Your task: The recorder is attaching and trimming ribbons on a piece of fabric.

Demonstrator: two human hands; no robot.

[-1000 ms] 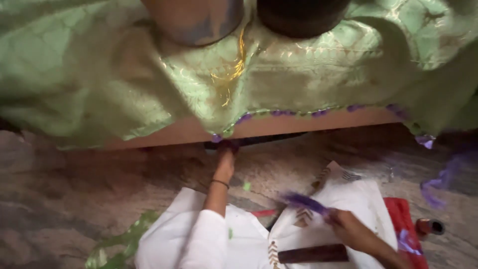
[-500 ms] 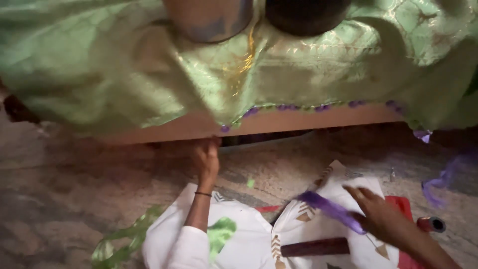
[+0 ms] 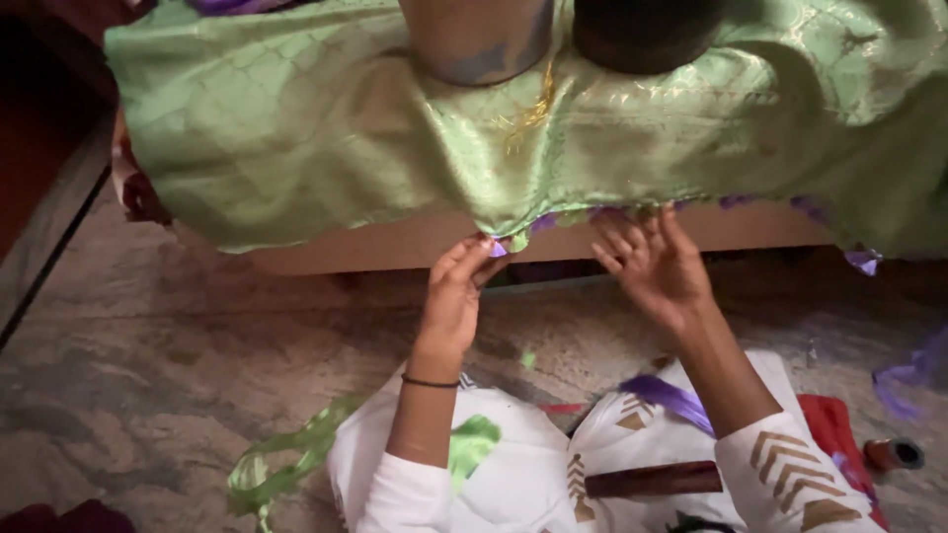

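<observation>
Pinched between thumb and fingers of the left hand (image 3: 459,296) is the purple-trimmed hem of the shiny green cloth (image 3: 326,128) at the front edge of the low wooden platform (image 3: 395,245), while the right hand (image 3: 654,265), fingers spread apart, touches the same hem just beside it. On the cloth near the platform's back edge stand a grey metal pot (image 3: 480,39) and a dark round pot (image 3: 647,32), their contents out of view. Green ribbon (image 3: 281,469) lies on the stone floor.

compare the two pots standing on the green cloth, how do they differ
The left pot is pale grey and metallic with a dull shine; the right pot is very dark and matte. The left pot's wall drops fairly straight, while the right pot's curves in at its base. Both stand on the green cloth, tops out of frame.
</observation>
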